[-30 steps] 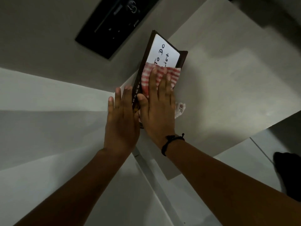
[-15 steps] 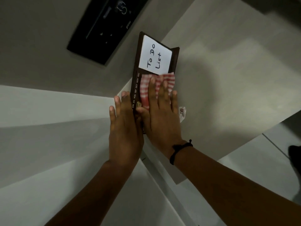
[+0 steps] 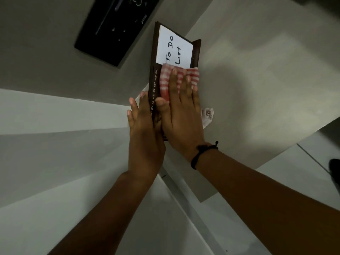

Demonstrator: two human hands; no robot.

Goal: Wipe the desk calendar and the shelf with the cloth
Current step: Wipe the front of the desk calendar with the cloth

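The dark brown desk calendar (image 3: 154, 57) stands on the pale shelf (image 3: 257, 89), with a white "To Do List" card on its face and month names down its left strip. My right hand (image 3: 182, 115) lies flat on the calendar's lower face and presses the red-and-white checked cloth (image 3: 166, 80) against it. A white end of the cloth hangs out to the right of my palm. My left hand (image 3: 143, 129) rests flat against the calendar's left edge with the fingers straight, bracing it.
A black rectangular panel (image 3: 114, 28) with small symbols is set in the grey wall at the upper left of the calendar. Pale flat surfaces and a white ledge run below my arms. A dark object (image 3: 334, 168) shows at the right edge.
My right hand and the cloth have slid down the calendar face, so the whole "To Do List" card now shows. My left hand stays against the left edge.
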